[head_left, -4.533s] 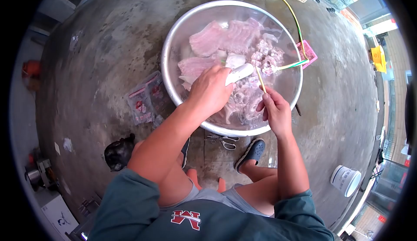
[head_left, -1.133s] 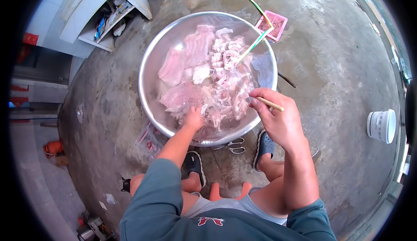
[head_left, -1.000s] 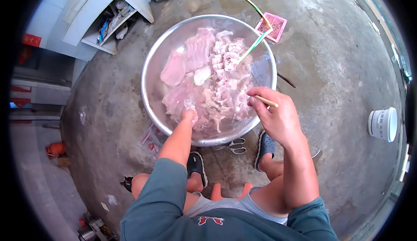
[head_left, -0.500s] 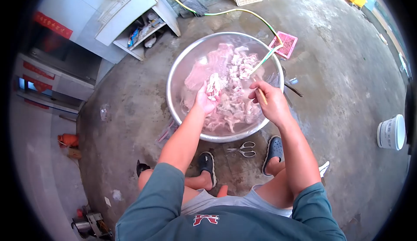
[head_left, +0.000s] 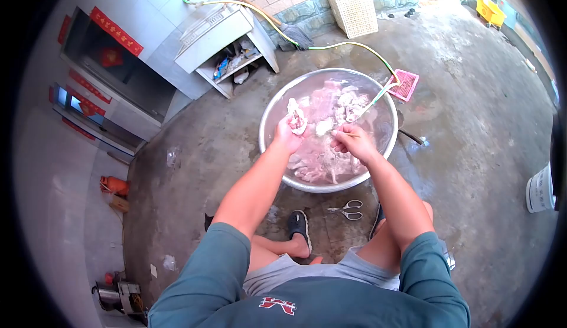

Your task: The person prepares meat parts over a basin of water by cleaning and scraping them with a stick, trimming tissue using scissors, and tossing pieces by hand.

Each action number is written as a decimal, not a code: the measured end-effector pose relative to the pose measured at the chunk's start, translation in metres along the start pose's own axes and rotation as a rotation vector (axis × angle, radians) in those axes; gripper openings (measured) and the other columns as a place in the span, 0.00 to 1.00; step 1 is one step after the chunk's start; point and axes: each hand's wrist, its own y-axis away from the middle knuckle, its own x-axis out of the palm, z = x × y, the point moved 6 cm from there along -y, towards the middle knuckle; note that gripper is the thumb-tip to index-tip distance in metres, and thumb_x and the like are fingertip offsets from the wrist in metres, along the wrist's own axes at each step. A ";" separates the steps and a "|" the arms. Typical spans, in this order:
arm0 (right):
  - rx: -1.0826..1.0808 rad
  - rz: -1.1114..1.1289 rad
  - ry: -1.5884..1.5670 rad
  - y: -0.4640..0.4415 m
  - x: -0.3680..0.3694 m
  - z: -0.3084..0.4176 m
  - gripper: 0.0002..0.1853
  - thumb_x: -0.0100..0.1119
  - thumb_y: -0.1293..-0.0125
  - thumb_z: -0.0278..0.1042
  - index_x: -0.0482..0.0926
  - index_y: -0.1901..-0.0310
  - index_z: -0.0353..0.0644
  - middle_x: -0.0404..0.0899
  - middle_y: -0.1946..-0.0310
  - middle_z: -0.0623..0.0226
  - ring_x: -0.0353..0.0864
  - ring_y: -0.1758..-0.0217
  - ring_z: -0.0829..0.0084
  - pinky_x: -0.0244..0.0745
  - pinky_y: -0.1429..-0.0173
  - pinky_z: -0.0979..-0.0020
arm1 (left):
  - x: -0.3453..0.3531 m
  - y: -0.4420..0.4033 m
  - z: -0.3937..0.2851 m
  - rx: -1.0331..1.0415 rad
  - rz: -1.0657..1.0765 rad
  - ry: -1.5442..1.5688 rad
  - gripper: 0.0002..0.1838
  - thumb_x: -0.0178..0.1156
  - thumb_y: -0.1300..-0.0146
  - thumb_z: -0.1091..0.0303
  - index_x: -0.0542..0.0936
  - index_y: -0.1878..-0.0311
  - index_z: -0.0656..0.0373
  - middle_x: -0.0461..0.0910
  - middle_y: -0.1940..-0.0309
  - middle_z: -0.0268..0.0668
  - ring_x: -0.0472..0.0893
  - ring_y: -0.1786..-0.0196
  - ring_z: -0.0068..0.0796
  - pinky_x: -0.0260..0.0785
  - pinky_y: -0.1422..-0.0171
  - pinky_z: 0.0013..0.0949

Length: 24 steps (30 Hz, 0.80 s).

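A wide metal basin (head_left: pixel 319 188) on the floor in front of me holds cloudy water and many pale pink pieces of raw meat (head_left: pixel 322 165). Over its left side, my left hand (head_left: pixel 287 137) is palm up, fingers curled around a whitish piece of raw meat (head_left: pixel 296 118). My right hand (head_left: pixel 355 143) is above the basin's middle right, fingers pinched on a thin wooden stick (head_left: pixel 348 133), mostly hidden by the fingers. Just beyond the right fingertips, a white lump (head_left: pixel 323 127) shows at the water. A green-and-yellow hose (head_left: pixel 378 96) reaches over the far right rim.
Scissors (head_left: pixel 348 210) lie on the wet floor between my feet and the basin. A pink basket (head_left: pixel 404 85) touches the hose beyond the rim. A dark rod (head_left: pixel 411 136) sticks out at right. Further off are a white cabinet (head_left: pixel 215 41), a broom (head_left: pixel 295 35) and a white bucket (head_left: pixel 540 191).
The head view has shifted, so the basin sits lower and further right. My left hand has moved towards the left rim with its piece of meat; my right hand has moved inward over the basin.
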 end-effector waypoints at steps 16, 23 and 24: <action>-0.047 0.015 -0.477 0.000 0.040 -0.002 0.09 0.62 0.33 0.33 0.76 0.55 0.40 0.83 0.65 0.64 0.82 0.69 0.77 0.79 0.65 0.76 | 0.056 0.038 0.020 0.014 0.341 0.090 0.12 0.45 0.31 0.67 0.76 0.55 0.63 0.80 0.62 0.42 0.79 0.61 0.38 0.71 0.51 0.42; -0.124 -0.077 -0.389 -0.018 0.039 0.001 0.07 0.65 0.35 0.30 0.75 0.61 0.42 0.80 0.71 0.70 0.79 0.70 0.81 0.73 0.66 0.79 | 0.045 0.022 0.023 0.015 0.334 0.107 0.15 0.47 0.30 0.66 0.75 0.47 0.65 0.81 0.56 0.44 0.81 0.54 0.37 0.72 0.45 0.42; -0.131 -0.091 -0.350 -0.023 0.039 -0.002 0.07 0.64 0.35 0.30 0.75 0.62 0.42 0.80 0.71 0.70 0.78 0.71 0.81 0.72 0.66 0.79 | 0.043 0.021 0.022 0.019 0.322 0.105 0.16 0.46 0.29 0.66 0.75 0.46 0.65 0.81 0.55 0.44 0.81 0.52 0.37 0.72 0.44 0.44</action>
